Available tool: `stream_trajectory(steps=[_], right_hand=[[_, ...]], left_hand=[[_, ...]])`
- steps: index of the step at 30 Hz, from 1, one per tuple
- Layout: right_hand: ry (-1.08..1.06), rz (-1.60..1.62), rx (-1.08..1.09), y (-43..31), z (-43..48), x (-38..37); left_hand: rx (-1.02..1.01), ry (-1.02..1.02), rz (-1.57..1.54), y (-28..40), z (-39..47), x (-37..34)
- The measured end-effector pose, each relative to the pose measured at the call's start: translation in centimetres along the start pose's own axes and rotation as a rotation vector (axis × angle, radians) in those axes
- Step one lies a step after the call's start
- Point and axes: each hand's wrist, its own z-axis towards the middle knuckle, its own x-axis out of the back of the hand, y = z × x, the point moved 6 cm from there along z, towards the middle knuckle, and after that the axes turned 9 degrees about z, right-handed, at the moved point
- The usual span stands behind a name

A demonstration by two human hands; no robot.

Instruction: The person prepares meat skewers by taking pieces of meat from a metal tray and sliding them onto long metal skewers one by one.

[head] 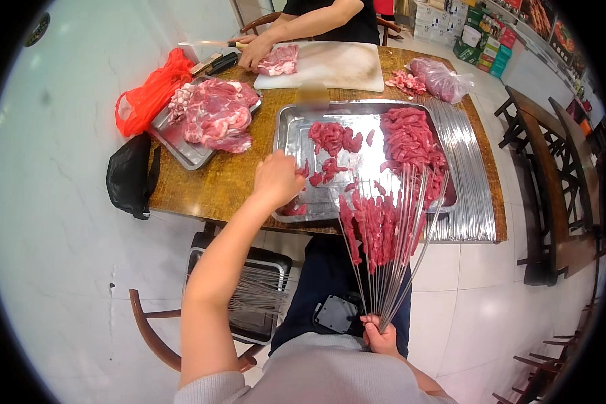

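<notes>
My right hand [381, 334] grips the lower ends of a fanned bundle of metal skewers [386, 288] near my lap. Strips of raw red meat [379, 232] are threaded on part of the bundle's upper half; some skewers look bare. Their tips reach over the near right part of a steel tray [333, 217]. At the tray's left rim is my left hand [279, 178], its fingers bent down beside small meat pieces; whether it holds one is hidden. Inside the tray lie a large heap of cut meat [409, 134] at right and a smaller pile [328, 137] toward the middle.
Bare skewers [467, 177] line the table's right side. Opposite, a person's hands [257, 53] are at meat on a white cutting board [333, 65], near a knife [212, 44]. A smaller tray [197, 159] holds large cuts. More skewers [257, 290] lie on a chair at my left.
</notes>
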Motion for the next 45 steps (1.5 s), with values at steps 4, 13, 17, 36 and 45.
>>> stream_trajectory(steps=[4,13,17,36,45], right_hand=[[0.009,-0.008,0.007,0.2,0.3,-0.3],[0.017,-0.014,-0.077,-0.1,-0.1,-0.6],[-0.014,-0.021,-0.092,-0.1,-0.1,-0.9],[-0.053,0.017,-0.025,-0.8,-0.4,-1.4],[0.004,0.159,-0.038,-0.2,-0.6,-1.1]], left_hand=[[0.406,-0.371,-1.512,1.1,-1.6,-1.7],[-0.050,0.523,-0.342,1.3,-0.1,2.3],[-0.044,-0.083,-0.569,6.5,-2.2,-0.9],[0.113,-0.095,-0.929,7.8,-0.2,-2.0],[0.282,-0.097,-1.929,6.7,-5.4,-1.0]])
